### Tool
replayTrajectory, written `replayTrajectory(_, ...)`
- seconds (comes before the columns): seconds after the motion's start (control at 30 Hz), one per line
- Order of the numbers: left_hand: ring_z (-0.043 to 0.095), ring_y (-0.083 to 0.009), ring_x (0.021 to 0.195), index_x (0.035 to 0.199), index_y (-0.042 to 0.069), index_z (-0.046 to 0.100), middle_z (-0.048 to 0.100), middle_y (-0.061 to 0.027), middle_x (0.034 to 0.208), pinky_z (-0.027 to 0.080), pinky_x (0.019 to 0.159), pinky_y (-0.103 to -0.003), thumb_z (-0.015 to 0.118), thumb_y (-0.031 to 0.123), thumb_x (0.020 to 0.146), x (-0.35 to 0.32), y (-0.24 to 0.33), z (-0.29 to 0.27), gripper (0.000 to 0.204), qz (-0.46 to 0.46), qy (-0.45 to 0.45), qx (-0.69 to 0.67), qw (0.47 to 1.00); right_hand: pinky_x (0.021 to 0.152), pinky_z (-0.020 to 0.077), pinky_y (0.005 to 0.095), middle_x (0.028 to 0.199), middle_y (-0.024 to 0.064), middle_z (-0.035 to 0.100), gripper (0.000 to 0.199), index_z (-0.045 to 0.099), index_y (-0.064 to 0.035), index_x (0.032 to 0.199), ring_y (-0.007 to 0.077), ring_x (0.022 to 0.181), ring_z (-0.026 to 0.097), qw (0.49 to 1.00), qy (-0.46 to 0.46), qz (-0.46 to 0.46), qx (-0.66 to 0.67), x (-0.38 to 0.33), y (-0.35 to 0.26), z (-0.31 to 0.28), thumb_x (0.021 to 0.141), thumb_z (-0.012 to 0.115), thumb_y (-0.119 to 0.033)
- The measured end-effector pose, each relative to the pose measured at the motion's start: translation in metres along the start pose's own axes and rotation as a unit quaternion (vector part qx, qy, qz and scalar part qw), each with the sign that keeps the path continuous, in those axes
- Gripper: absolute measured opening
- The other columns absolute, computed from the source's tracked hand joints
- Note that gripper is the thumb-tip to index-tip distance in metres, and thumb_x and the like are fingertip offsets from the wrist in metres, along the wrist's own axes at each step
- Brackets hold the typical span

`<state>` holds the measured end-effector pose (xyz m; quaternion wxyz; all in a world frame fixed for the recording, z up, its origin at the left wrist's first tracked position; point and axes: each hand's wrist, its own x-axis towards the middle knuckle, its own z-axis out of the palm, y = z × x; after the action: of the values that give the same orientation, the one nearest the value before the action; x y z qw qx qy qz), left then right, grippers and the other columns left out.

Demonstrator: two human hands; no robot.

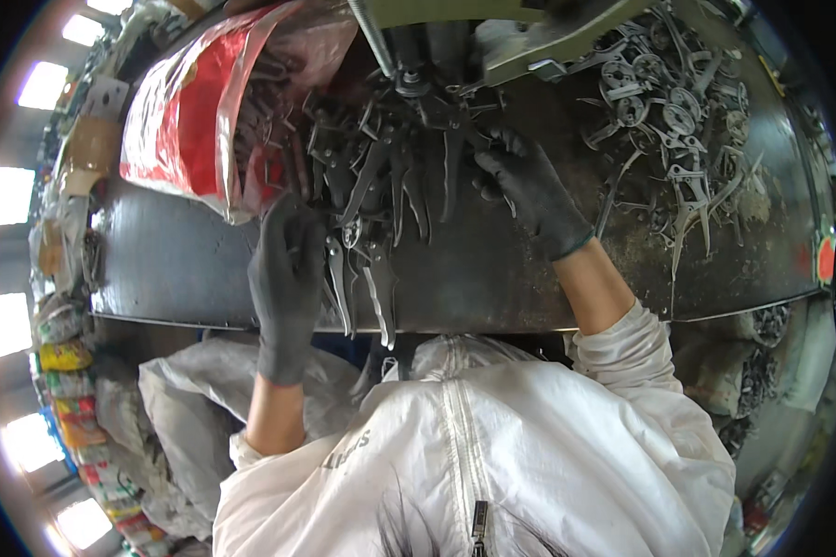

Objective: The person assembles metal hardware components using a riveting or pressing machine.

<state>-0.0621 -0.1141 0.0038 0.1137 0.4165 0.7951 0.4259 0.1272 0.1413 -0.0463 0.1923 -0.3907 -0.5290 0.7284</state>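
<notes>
My right hand [528,186], in a dark grey glove, has its fingers curled around one handle of a plier-like metal hand tool [451,167]. This tool's head sits beneath the machine's vertical spindle [412,82], and a shiny handle tip shows below my fingers. Beside the red and clear plastic bag [190,121], my gloved left hand [290,265] is closed, its fingertips hidden near the bag's mouth. What it holds, if anything, I cannot make out. Several similar plier-like tools [367,172] lie heaped between my hands, some with bright handles pointing toward me.
Loose metal parts with round frames and arms [678,111] form a heap at the right of the dark metal table [186,260]. The green machine body [557,46] overhangs the far middle. Crumpled pale sacks [200,390] lie below the table's near edge at left.
</notes>
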Motion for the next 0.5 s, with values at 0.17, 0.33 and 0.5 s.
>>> replayTrajectory(0.17,0.060,-0.0379,0.123,0.151,-0.002,0.041,0.059,-0.0241,0.135,0.050,0.101,-0.048,0.081,0.024,0.087,-0.078,0.016,0.023,0.080,0.104,0.005,0.364,0.925,0.078,0.0524,0.0280,0.108,0.0061,0.066,0.031,0.061,0.0012,0.128,0.0134,0.090,0.064,0.994,-0.046,-0.063,0.070,-0.008,0.004,0.036,0.097,0.061,-0.003)
replayTrajectory(0.33,0.038,-0.0487,0.141,0.156,0.005,0.038,0.041,-0.0278,0.152,0.038,0.114,-0.055,0.079,0.042,0.083,-0.095,-0.028,0.037,0.092,-0.040,0.020,0.290,0.956,0.095,0.0474,0.0284,0.115,0.0059,0.067,0.036,0.061,0.0000,0.130,0.0126,0.101,0.060,0.985,-0.073,-0.092,0.123,-0.002,0.035,0.083,0.094,0.066,-0.003)
replayTrajectory(0.5,0.036,-0.0479,0.145,0.160,-0.002,0.024,0.028,-0.0298,0.162,0.038,0.117,-0.049,0.087,0.038,0.078,-0.072,-0.036,0.011,0.110,-0.036,0.049,0.385,0.921,0.096,0.0505,0.0317,0.114,0.0045,0.068,0.041,0.060,-0.0031,0.131,0.0157,0.106,0.064,0.978,-0.074,-0.089,0.175,0.008,0.032,0.096,0.091,0.069,0.000)
